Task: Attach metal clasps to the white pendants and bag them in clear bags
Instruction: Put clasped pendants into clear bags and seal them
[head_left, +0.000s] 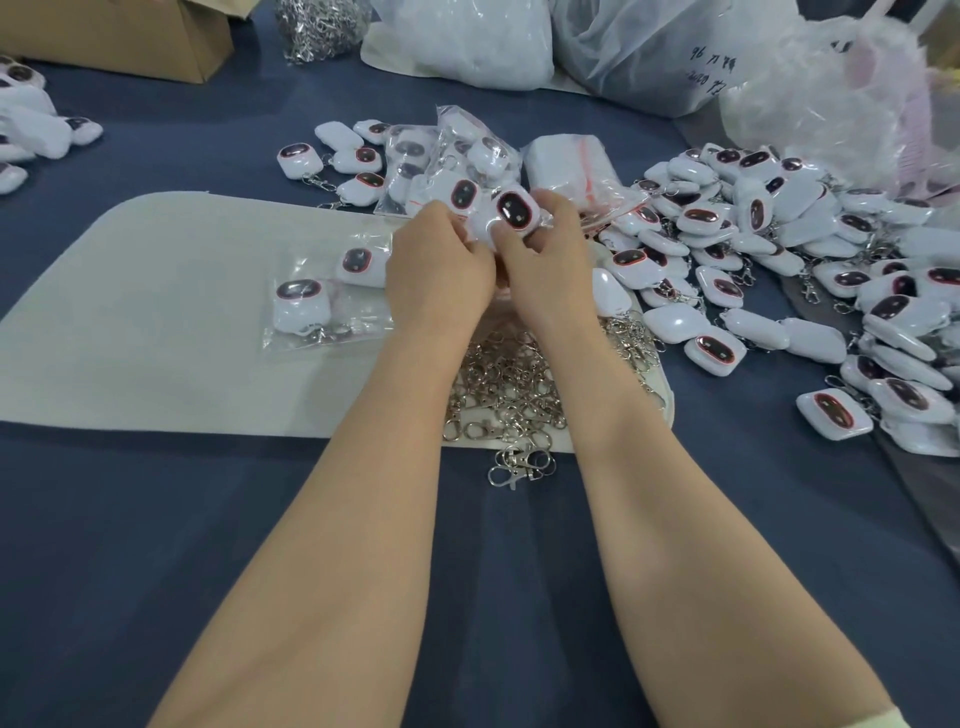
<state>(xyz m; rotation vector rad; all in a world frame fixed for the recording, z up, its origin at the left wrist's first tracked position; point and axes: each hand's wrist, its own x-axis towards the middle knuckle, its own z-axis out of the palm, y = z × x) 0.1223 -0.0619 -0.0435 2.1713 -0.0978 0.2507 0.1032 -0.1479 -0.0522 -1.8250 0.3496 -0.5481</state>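
Blue worktop (156, 519) is seen all around, and one white pendant (511, 212) is pinched in the middle by the left hand (441, 260) and the right hand (545, 260), at the far side of the metal clasps (504, 384). It should be held steady so the clasp can be hooked on cleanly.

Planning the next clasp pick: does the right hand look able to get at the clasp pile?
Probably not yet: the right hand and left hand both grip a pendant. The clasp pile lies uncovered close beneath the wrists.
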